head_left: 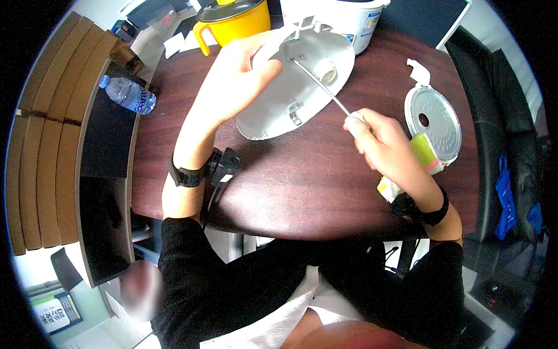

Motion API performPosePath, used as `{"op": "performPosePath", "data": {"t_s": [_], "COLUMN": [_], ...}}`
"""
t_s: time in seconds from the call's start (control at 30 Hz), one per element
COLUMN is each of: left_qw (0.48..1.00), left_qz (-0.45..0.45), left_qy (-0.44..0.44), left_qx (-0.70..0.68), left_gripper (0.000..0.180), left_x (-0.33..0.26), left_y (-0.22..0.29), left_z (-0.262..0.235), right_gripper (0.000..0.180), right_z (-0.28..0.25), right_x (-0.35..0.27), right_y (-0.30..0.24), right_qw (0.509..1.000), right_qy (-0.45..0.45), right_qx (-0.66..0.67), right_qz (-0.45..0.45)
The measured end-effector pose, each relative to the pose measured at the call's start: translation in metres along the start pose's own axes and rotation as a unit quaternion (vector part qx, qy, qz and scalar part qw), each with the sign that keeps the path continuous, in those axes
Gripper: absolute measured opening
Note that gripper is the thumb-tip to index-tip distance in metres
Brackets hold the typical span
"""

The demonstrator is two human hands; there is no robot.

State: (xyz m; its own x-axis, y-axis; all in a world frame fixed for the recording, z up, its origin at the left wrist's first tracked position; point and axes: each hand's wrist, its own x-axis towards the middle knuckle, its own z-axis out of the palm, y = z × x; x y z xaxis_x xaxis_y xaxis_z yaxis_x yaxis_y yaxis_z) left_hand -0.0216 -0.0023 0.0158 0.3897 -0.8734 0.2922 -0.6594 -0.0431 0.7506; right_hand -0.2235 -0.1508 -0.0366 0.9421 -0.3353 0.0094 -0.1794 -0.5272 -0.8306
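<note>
My left hand grips the left edge of a white oval plastic lid, which is hinged open from a white cooker body and shows its underside. My right hand is closed around the handle of a long screwdriver. Its thin metal shaft runs up and left, and the tip rests on the lid's underside near a small screw point. A round socket sits in the lid beside the shaft.
A dark brown wooden table bears a round grey perforated inner plate, a green and pink sponge, a yellow pot with glass lid, a black plug and a plastic water bottle.
</note>
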Motion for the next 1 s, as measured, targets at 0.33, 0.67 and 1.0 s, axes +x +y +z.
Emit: {"op": "performPosePath", "data": {"t_s": [0.33, 0.67, 1.0], "left_qw": [1.0, 0.999, 0.997], "left_qz": [0.007, 0.047, 0.072], "left_qy": [-0.006, 0.014, 0.041], "left_qx": [0.007, -0.019, 0.003], "left_gripper": [0.04, 0.036, 0.037], "left_x": [0.0, 0.001, 0.003], "left_y": [0.0, -0.005, -0.015], "left_z": [0.0, 0.002, 0.005], "right_gripper": [0.023, 0.025, 0.019], "right_z": [-0.031, -0.048, -0.029], "right_x": [-0.012, -0.008, 0.0], "right_y": [-0.025, -0.049, -0.015], "right_qw": [0.926, 0.856, 0.944], "right_qy": [0.175, 0.168, 0.153], "right_qx": [-0.294, -0.442, -0.217], "right_qz": [-0.161, -0.208, -0.198]}}
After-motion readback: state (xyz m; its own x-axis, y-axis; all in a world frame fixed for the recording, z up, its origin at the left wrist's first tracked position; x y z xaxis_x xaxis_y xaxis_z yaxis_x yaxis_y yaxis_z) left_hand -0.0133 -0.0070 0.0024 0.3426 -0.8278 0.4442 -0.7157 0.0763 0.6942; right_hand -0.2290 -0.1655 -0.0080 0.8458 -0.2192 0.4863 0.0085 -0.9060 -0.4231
